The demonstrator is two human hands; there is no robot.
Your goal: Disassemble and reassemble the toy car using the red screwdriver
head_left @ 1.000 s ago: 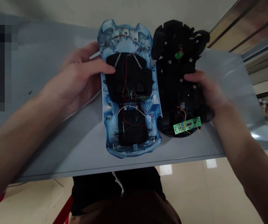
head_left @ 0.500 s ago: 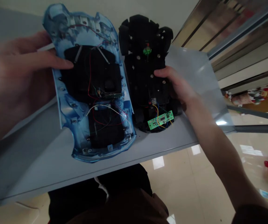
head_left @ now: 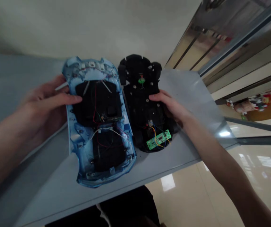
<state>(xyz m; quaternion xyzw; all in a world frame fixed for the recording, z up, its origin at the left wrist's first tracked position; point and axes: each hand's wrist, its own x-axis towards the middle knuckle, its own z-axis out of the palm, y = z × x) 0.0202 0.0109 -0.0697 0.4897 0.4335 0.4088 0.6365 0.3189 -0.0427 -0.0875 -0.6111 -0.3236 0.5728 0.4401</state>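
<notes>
My left hand (head_left: 52, 102) grips the left edge of a blue toy car body shell (head_left: 78, 138), thumb across its inner side. The shell's inside faces me, showing black panels, screws and thin red and white wires. Against its right side lies the black toy car chassis (head_left: 142, 107) with wheels. My right hand (head_left: 169, 102) holds the chassis by its right edge, thumb on top and the other fingers mostly hidden. Near the chassis's lower end sits a green circuit board (head_left: 159, 139), joined by yellow and blue wires.
Both car parts are over a grey tabletop (head_left: 55, 195) that meets a pale wall (head_left: 102, 28) at the back. To the right stand a metal-framed glass panel (head_left: 255, 126) and a basket of decorations (head_left: 246, 105). A tiled floor (head_left: 189, 195) shows below the table edge.
Shell, chassis and both hands now appear lower in the view, with more wall visible. The shell looks smaller and farther from the camera. Both hands keep their hold.
</notes>
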